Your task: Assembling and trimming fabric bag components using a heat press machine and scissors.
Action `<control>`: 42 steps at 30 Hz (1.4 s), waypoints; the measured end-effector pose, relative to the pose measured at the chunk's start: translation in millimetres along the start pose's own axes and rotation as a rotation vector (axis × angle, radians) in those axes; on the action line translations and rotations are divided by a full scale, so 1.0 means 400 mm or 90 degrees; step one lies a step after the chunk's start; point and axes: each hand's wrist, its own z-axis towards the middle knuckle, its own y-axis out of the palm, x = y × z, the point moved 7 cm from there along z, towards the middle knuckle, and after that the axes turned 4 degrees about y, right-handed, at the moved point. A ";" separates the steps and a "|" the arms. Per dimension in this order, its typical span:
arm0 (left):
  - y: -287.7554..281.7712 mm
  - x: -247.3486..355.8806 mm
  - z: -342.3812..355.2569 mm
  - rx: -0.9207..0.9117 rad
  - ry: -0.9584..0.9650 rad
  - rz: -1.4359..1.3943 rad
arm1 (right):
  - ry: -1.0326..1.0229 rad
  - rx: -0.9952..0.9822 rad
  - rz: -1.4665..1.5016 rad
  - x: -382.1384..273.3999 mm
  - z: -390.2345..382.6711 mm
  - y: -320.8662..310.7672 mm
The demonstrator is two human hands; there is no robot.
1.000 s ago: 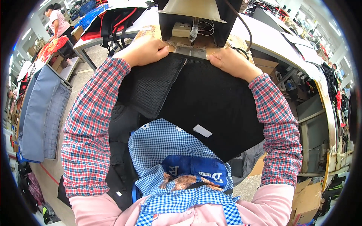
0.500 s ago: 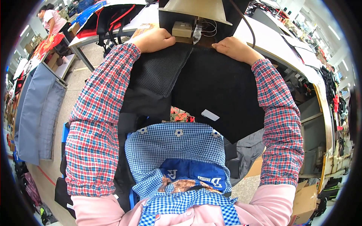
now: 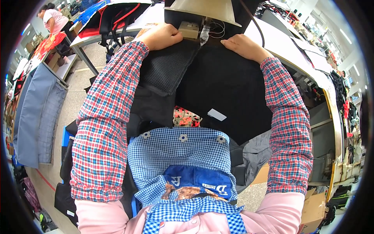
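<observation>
My left hand (image 3: pixel 162 36), fingers curled closed, grips the far edge of a black mesh panel (image 3: pixel 163 70). My right hand (image 3: pixel 245 46) has its fingers pinched together at the far edge of a wide black fabric piece (image 3: pixel 222 89); the fingertips' hold is partly hidden. The mesh lies along the left side of the fabric, and their meeting line runs up to a sewing machine's plastic-wrapped part (image 3: pixel 204 36) between my hands. A small white label (image 3: pixel 216 114) lies on the fabric, which drapes down toward my lap.
The machine's beige housing (image 3: pixel 202 11) overhangs the work, with a cream box (image 3: pixel 189 29) beneath it. White tables flank it; black-and-red straps (image 3: pixel 113 21) hang at the left one. A person (image 3: pixel 54 21) bends over red cloth at far left. A cardboard box (image 3: pixel 313 210) stands lower right.
Both hands have moved slightly away from me, toward the machine. The mesh panel and black fabric have slid forward with them, and more of the patterned cloth above the apron shows.
</observation>
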 end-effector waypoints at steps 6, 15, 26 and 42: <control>0.026 -0.035 -0.002 0.017 -0.014 -0.018 | 0.125 -0.066 0.035 0.051 0.017 0.029; -0.065 -0.036 -0.058 0.008 -0.062 -0.133 | 0.396 -0.023 0.020 0.341 -0.377 -0.143; -0.115 0.109 -0.109 0.078 -0.028 0.138 | 0.371 0.121 0.246 0.012 -0.550 -0.129; -0.242 0.532 -0.405 0.060 -0.094 -0.289 | 0.265 -0.055 0.922 -0.498 -0.544 -0.093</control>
